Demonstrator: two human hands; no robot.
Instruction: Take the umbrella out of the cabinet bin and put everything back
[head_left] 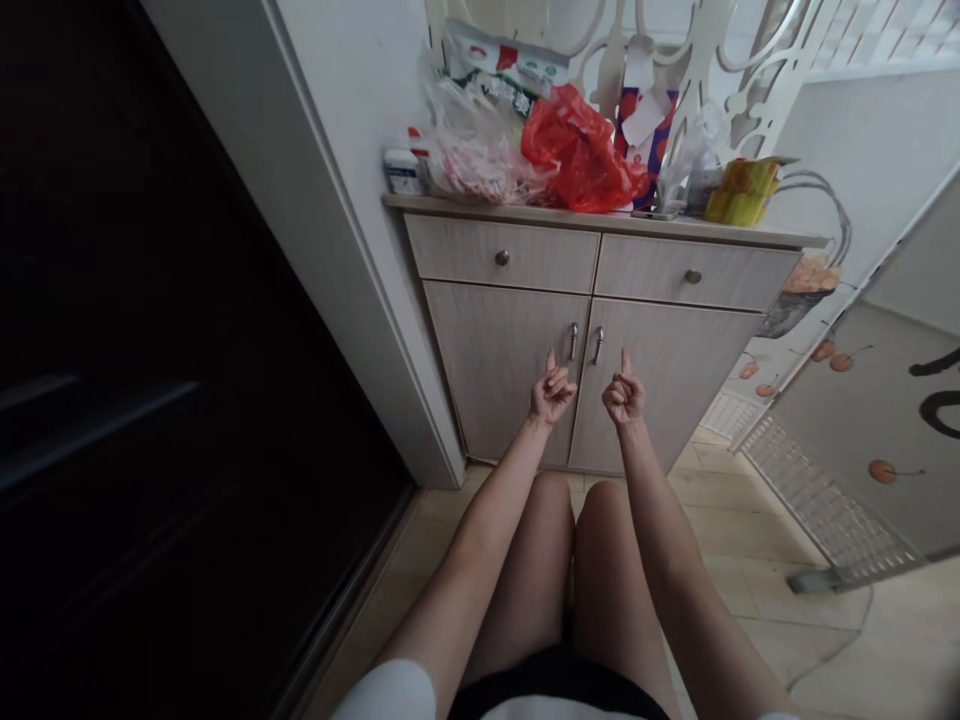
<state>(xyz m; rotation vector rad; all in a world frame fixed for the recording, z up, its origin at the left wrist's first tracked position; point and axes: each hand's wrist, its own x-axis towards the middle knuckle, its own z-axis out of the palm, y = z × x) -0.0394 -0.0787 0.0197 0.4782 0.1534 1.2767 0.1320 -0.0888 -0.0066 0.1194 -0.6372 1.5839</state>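
In front of a pale wood-grain cabinet (510, 350), both of my arms reach forward over my knees. My left hand (553, 393) has its index finger pointing up and the other fingers curled in; nothing shows in it. It is nearest to the left door's metal handle (573, 341). Mirroring it, my right hand (624, 395) also points with the index finger, the rest folded, and holds nothing visible. The right door's handle (598, 345) is up and to its left. Both doors and the two drawers with round knobs (502, 258) are closed.
On the cabinet top lie a red plastic bag (581, 150), a clear bag (480, 145), a white tub (403, 172) and a yellow package (742, 190). A dark door (150, 350) stands at left. A panel with cherry prints (885, 400) stands at right.
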